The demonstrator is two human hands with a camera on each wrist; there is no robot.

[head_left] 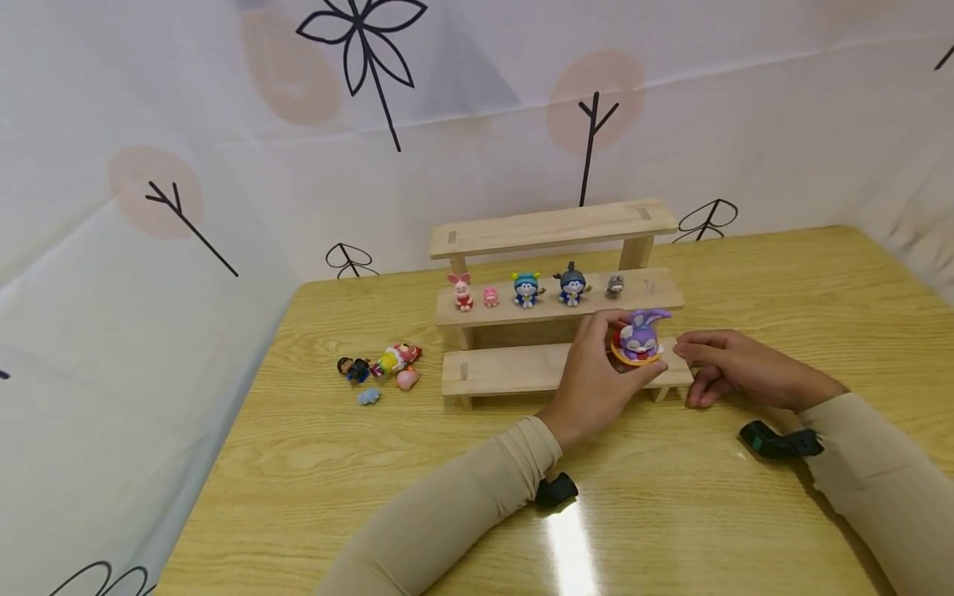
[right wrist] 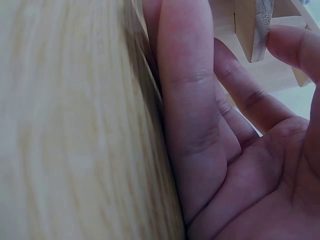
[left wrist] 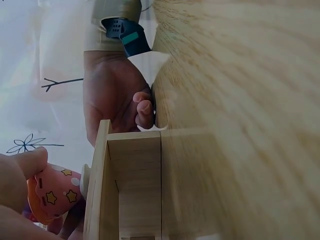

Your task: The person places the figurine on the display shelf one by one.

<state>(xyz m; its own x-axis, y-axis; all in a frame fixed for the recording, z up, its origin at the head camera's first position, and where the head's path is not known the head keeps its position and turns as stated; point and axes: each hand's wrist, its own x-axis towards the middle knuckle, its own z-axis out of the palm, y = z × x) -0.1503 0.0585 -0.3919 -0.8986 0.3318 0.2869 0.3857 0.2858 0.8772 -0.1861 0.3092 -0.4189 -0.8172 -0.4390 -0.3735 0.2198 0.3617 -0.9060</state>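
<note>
My left hand grips a purple rabbit figure above the right part of the lowest wooden shelf. In the left wrist view, the figure's pink cup-shaped base shows yellow stars, between the fingers of my left hand and close to the shelf board. At that shelf's right end, my right hand has thumb and index finger at the board's corner. The right wrist view shows the board end between thumb and index finger of my right hand, the other fingers bent near the tabletop.
On the middle shelf stand several small figures, among them a pink one and a dark-hatted one. The top shelf rises behind. Left of the stand, several figures lie on the wooden table.
</note>
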